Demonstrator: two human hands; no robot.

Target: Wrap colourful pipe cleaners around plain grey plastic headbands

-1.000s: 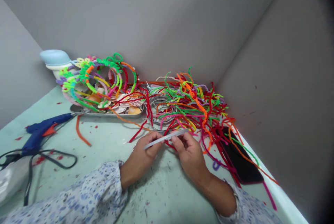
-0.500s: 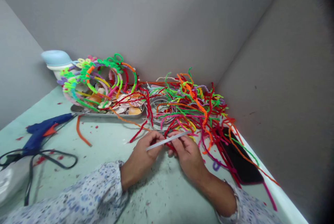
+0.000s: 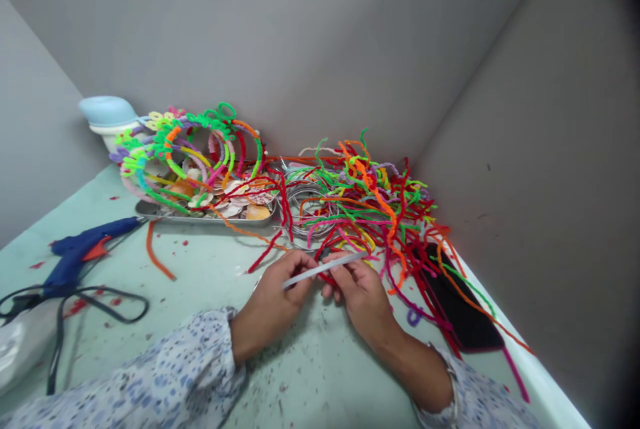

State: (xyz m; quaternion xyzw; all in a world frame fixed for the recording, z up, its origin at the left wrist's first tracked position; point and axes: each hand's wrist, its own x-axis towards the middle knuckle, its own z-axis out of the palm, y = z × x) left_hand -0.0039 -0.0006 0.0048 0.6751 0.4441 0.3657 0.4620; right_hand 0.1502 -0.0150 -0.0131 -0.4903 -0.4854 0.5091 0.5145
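the pale stick (image 3: 320,272) lies slantwise above the table (image 3: 320,376), held between the left hand (image 3: 275,299) and the right hand (image 3: 367,306), both nearly closed with fingers curled, though exact fingertip contact is partly hidden. risk noted: a light or uneven grip could let the stick slip, and the tangle of fuzzy stems (image 3: 374,186) just beyond the fingers could snag it. of the containers, the shallow metal tray (image 3: 200,218) holds shells (image 3: 257,212), with wrapped hoops (image 3: 163,142) piled over them, while the blue-lidded container (image 3: 107,111) behind has contents that cannot be determined.
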